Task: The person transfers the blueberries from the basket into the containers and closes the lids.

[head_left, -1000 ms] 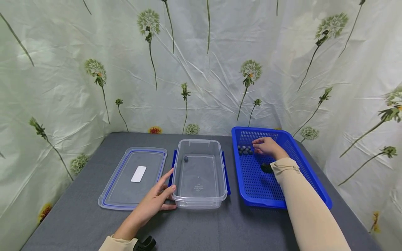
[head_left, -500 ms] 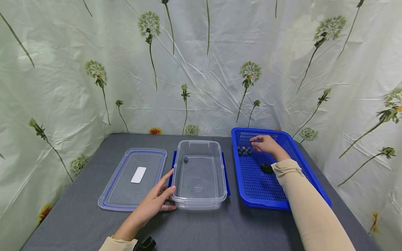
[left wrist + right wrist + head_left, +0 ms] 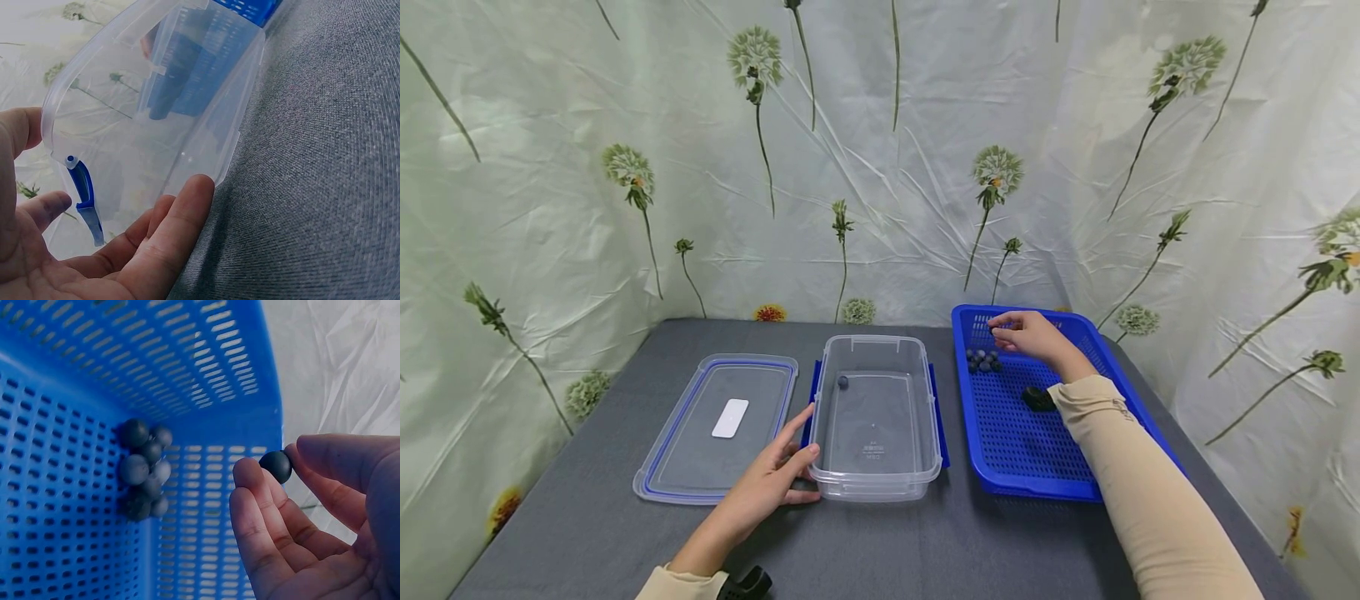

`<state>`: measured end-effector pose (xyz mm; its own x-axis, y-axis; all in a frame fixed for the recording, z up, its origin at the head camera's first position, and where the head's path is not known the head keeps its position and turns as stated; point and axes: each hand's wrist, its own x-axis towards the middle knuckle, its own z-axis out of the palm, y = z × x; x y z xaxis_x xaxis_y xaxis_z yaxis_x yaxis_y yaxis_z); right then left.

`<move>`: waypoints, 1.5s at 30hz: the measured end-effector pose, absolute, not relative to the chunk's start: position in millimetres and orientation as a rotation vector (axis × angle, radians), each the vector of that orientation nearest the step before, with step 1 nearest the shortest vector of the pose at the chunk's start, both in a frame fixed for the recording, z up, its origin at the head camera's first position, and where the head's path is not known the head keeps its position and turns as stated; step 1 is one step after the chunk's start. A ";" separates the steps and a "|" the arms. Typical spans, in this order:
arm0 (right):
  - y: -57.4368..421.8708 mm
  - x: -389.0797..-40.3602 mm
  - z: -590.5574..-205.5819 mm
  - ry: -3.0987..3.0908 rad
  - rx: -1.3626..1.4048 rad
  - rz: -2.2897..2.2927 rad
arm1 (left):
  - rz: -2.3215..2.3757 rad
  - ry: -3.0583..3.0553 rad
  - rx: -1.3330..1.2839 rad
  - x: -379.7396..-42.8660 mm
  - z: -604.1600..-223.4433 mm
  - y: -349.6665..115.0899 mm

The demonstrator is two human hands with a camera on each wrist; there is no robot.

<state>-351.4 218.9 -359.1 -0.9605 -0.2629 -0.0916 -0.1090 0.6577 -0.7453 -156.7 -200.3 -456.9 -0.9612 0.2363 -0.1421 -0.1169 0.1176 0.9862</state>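
Observation:
Between thumb and fingers my right hand (image 3: pixel 1032 336) pinches one dark blueberry (image 3: pixel 276 467), held above the far left part of the blue basket (image 3: pixel 1026 479). Below it, several blueberries (image 3: pixel 136 469) lie clustered in the basket's corner. My left hand (image 3: pixel 767 483) rests against the near left corner of the clear plastic container (image 3: pixel 887 486), its fingers spread along the wall. In the left wrist view a blue side clip (image 3: pixel 85 194) hangs between those fingers. A single blueberry (image 3: pixel 843 382) lies inside the container, toward its far left.
To the left of the container lies its clear lid (image 3: pixel 688 450) with a blue seal and a white label (image 3: pixel 731 417). Grey cloth (image 3: pixel 880 550) covers the table. A flower-printed curtain (image 3: pixel 880 167) hangs behind.
My right hand has risen from beside the clustered blueberries and shifted slightly left and away, a blueberry now showing in its fingertips. The left hand has stayed on the container.

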 end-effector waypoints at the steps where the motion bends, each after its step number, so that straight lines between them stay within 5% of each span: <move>1: 216.7 -350.5 -357.0 2.679 -0.310 -1.180 | 1.922 2.134 0.115 -156.8 -457.0 -200.4; 45: 97.1 -342.7 -355.0 2.488 -0.659 -1.165 | 1.904 2.152 0.100 -155.0 -455.8 -201.1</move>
<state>-342.7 97.1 -355.0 -0.8442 -0.5290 -0.0867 -0.2721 0.5622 -0.7809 -155.0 -201.1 -455.8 -0.9622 0.2256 -0.1522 -0.1237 0.1358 0.9830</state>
